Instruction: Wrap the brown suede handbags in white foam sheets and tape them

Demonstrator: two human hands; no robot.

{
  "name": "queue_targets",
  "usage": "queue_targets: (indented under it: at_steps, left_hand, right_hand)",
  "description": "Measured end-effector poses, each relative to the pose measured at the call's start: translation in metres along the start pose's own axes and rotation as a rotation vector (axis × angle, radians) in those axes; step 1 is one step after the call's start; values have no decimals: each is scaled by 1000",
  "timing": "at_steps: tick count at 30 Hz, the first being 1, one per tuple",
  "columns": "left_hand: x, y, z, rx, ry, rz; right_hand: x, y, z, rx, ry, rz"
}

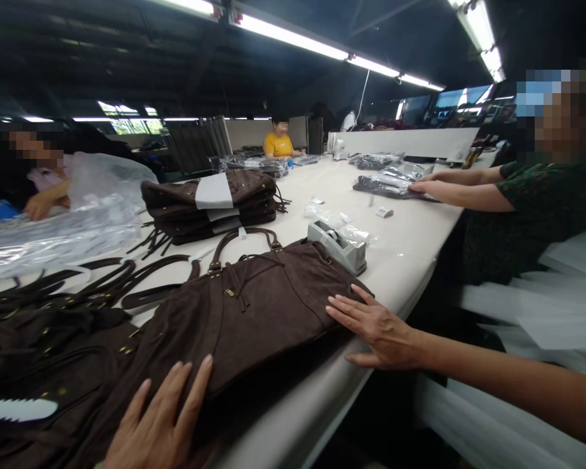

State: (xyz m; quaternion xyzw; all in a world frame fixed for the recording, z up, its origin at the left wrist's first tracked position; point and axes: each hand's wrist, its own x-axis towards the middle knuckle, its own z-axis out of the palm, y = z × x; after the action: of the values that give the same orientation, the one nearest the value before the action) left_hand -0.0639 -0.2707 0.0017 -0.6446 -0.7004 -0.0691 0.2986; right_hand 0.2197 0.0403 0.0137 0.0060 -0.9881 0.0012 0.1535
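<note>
A dark brown suede handbag (264, 299) lies on its side on the pale table in front of me, its looped handles pointing away. My left hand (159, 417) rests on its near left part with the fingers stretched out. At the right end of the bag, my right hand (376, 329) lies with its fingers spread over the corner and the thumb low by the table edge. A grey tape dispenser (339, 246) stands just behind the bag's right end. More brown bags (43, 352) lie heaped at the left, beside my left hand.
Behind the handbag is a stack of brown bags (215, 205) with white paper bands. A person at the right has both hands on a plastic-wrapped package (388, 184). At the left, another person handles clear plastic sheets (78, 221). White sheets (557, 306) hang beyond the table's right edge.
</note>
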Motion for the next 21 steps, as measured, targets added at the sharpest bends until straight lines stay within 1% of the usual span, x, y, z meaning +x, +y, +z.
queue_targets:
  at_steps: [2, 5, 8, 11, 13, 15, 17, 18, 21]
  left_hand:
    - [15, 2, 0, 106, -35, 98]
    - [20, 6, 2, 161, -78, 158]
    - [15, 13, 5, 159, -79, 146]
    - [15, 14, 7, 170, -77, 79]
    - [17, 7, 9, 201, -99, 78]
    - [18, -4, 13, 212, -111, 151]
    - [15, -18, 18, 161, -96, 240]
    - [12, -24, 20, 119, -92, 256]
    - [4, -33, 26, 8, -137, 219]
  right_hand:
    - [5, 0, -2, 1, 2, -17]
    - [19, 0, -3, 10, 32, -51]
    - [35, -1, -6, 39, -39, -83]
    - [46, 3, -7, 37, -126, -61]
    - [49, 9, -1, 27, -141, -72]
    - [48, 18, 9, 33, -125, -153]
    - [45, 30, 19, 56, -74, -255]
    - [44, 36, 23, 72, -43, -290]
    - [42, 50, 26, 142, 12, -321]
